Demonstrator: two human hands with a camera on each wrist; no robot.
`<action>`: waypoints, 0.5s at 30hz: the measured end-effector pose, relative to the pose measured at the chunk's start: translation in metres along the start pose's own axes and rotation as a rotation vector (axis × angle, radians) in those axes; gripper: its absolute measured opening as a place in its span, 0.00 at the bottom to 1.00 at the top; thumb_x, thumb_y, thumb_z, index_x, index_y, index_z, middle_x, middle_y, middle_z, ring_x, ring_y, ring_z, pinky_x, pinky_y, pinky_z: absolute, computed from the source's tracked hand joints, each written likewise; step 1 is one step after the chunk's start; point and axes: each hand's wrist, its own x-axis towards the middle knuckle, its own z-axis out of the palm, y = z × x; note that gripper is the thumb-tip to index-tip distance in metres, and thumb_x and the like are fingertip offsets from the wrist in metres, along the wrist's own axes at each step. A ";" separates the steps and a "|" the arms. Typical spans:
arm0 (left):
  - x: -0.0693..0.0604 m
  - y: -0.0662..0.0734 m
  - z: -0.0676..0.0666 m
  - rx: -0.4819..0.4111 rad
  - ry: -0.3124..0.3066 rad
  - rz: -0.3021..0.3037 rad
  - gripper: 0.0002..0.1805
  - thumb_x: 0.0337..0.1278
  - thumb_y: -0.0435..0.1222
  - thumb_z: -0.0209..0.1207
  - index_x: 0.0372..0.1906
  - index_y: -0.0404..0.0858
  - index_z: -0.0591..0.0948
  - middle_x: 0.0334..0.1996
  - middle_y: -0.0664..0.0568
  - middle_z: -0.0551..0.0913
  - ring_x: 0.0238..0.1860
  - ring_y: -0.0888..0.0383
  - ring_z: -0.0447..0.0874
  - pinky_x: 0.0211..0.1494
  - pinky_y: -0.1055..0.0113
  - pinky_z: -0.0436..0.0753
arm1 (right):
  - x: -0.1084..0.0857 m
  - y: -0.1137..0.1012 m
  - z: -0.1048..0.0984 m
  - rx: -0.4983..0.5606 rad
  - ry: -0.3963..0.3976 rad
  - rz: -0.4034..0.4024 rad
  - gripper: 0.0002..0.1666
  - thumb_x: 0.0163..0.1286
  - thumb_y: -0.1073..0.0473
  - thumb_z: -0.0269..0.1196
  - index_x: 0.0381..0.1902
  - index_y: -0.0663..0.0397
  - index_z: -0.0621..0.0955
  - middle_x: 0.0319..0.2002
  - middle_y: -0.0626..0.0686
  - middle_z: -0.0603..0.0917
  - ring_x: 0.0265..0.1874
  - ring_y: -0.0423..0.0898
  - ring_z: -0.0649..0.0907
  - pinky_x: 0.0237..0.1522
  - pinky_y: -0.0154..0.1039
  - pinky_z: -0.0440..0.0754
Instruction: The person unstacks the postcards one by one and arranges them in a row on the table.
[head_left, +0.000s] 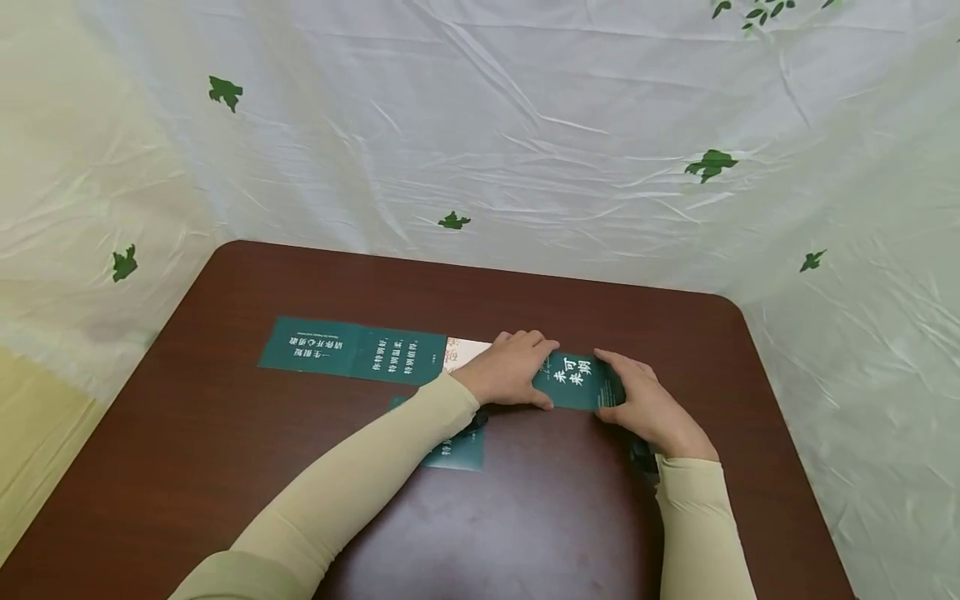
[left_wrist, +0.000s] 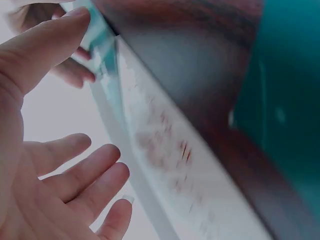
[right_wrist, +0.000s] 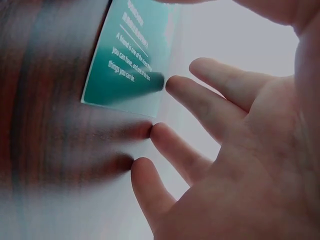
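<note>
A dark green card with large white characters (head_left: 573,371) lies flat between the two hands. My left hand (head_left: 513,367) lies over its left end, fingers loosely spread, and hides part of it. At its right end is my right hand (head_left: 648,408), thumb and fingers apart around the card's corners. In the right wrist view, fingertips (right_wrist: 142,167) touch the tabletop and one meets the green card (right_wrist: 132,60), which bears English lines. A white card with a reddish print (head_left: 459,353) shows left of my left hand and again, blurred, in the left wrist view.
Two green panels with white writing (head_left: 397,357) continue the row leftward. Another green card (head_left: 461,454) lies nearer me, partly covered by the left sleeve (head_left: 375,471). The brown table (head_left: 495,533) ends at a white cloth (head_left: 525,167) with green leaf shapes.
</note>
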 end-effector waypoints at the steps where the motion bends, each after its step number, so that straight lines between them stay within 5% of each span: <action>1: -0.003 -0.002 -0.001 -0.013 0.007 0.005 0.55 0.61 0.64 0.71 0.85 0.43 0.64 0.77 0.51 0.72 0.77 0.53 0.71 0.80 0.53 0.69 | 0.000 0.000 0.000 -0.010 0.000 0.002 0.56 0.64 0.65 0.73 0.86 0.52 0.60 0.82 0.66 0.63 0.79 0.69 0.58 0.67 0.65 0.78; 8: -0.040 -0.020 -0.010 -0.083 0.122 0.014 0.53 0.62 0.62 0.71 0.85 0.43 0.64 0.77 0.52 0.73 0.77 0.52 0.70 0.81 0.51 0.68 | 0.001 -0.010 0.001 -0.080 0.064 -0.032 0.53 0.68 0.59 0.73 0.85 0.56 0.61 0.83 0.66 0.64 0.80 0.70 0.60 0.74 0.73 0.71; 15: -0.106 -0.050 -0.012 -0.111 0.182 -0.017 0.52 0.62 0.59 0.73 0.83 0.42 0.66 0.74 0.52 0.76 0.74 0.53 0.73 0.78 0.52 0.71 | 0.000 -0.056 0.021 -0.127 0.136 -0.209 0.47 0.71 0.58 0.73 0.82 0.58 0.66 0.80 0.64 0.70 0.80 0.67 0.67 0.77 0.70 0.68</action>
